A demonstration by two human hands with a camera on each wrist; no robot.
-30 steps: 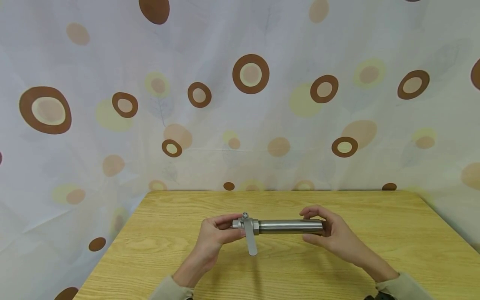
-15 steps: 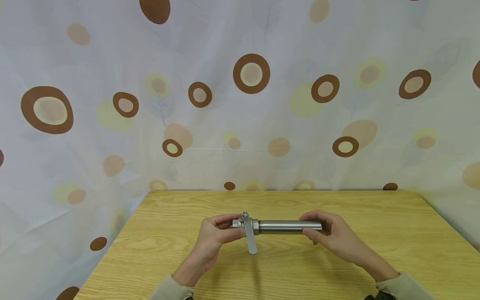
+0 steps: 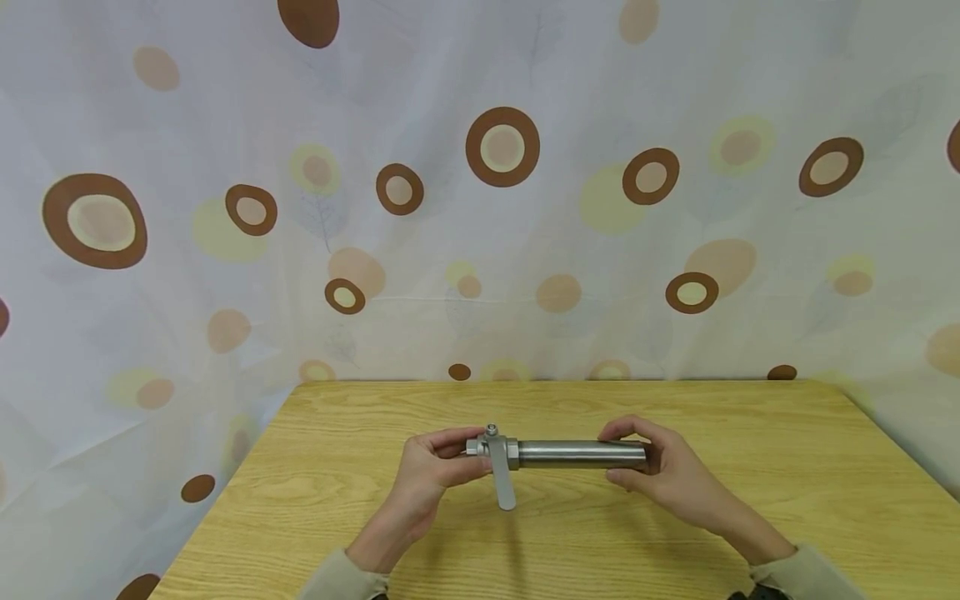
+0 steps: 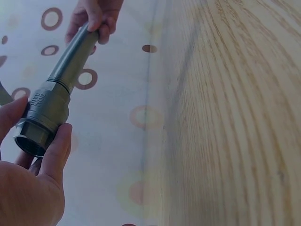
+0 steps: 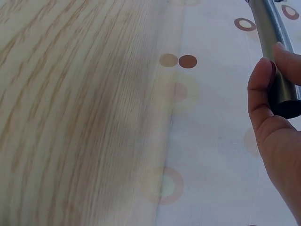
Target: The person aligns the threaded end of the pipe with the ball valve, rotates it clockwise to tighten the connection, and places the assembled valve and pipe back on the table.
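A silver ball valve point(image 3: 513, 454) and a smooth steel pipe point(image 3: 566, 453) are joined end to end, held level above the table. My left hand point(image 3: 429, 471) grips the valve body between thumb and fingers. The valve's flat lever point(image 3: 503, 487) points toward me. Around the pipe's far right end, my right hand point(image 3: 671, 471) pinches with thumb and fingers. In the left wrist view the valve's hexagonal open end point(image 4: 32, 139) faces the camera, with raised lettering on its body. The pipe's free end point(image 5: 287, 108) shows dark in the right wrist view. The joint's threads are hidden.
Beneath both hands lies a wood-grain table point(image 3: 315, 500), with shadows of the hands and lever on it. A white patterned cloth point(image 3: 450, 250) hangs behind the table's back edge and along its left side.
The fingers and thumb of my right hand have shifted round the pipe's end, the thumb rising and then dropping back to the lower side. My left hand and the valve stay in place.
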